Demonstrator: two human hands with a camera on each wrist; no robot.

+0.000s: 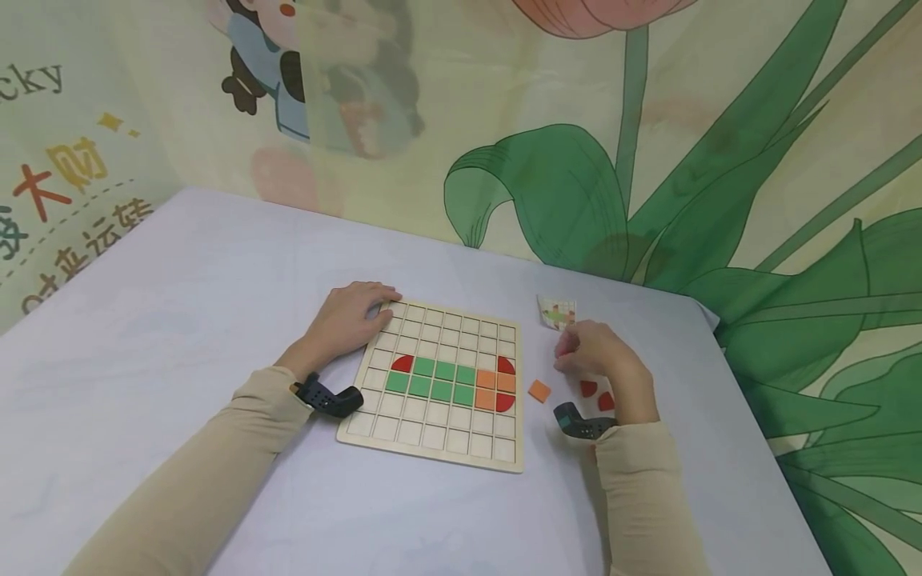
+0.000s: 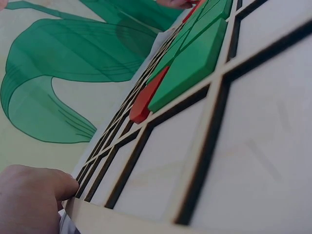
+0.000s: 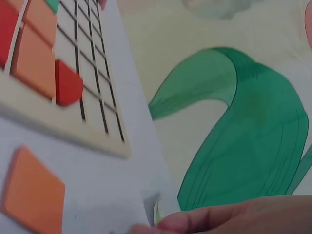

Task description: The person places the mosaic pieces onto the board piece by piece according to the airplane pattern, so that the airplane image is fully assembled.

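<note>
A wooden grid board (image 1: 432, 449) lies on the table with green, orange and red tiles set in its middle rows. My left hand (image 1: 349, 316) holds its far left corner, index finger along the far edge and thumb at the left side. Right of the board my right hand (image 1: 598, 350) has its thumb and fingers close together beside a small printed card (image 1: 556, 312), overlapping the card's near corner. I cannot tell whether anything is between those fingertips. A loose orange square tile (image 1: 539, 390) lies between board and right hand. Red quarter-round tiles (image 1: 588, 389) lie below that hand.
White cloth (image 1: 216, 264) covers the table. Behind it hangs a printed backdrop with large green leaves (image 1: 569, 192). A black wrist camera (image 1: 327, 396) sits over the board's left edge, and another (image 1: 583, 422) is near the loose tiles.
</note>
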